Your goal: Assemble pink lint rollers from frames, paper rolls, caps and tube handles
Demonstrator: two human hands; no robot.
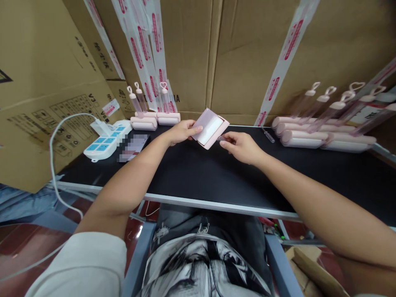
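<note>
My left hand [182,133] grips a lint roller [211,127] by its left side, above the table. The roller has a lilac cover, a white roll inside and a pale pink shell, and it is tilted. Close to its lower right edge, my right hand [236,145] is closed in a pinch. Between its fingertips a small clear, purplish piece [220,138] shows, too little to name. To the right of that hand, a small screwdriver [268,135] with a clear purplish handle lies on the black table [198,173].
Several pink lint rollers with upright clear handles stand at the right [309,139] and more at the back left [168,119]. A white power strip [107,140] with a cable and a phone-like flat object [136,144] lie at left. Cardboard [185,53] walls the back.
</note>
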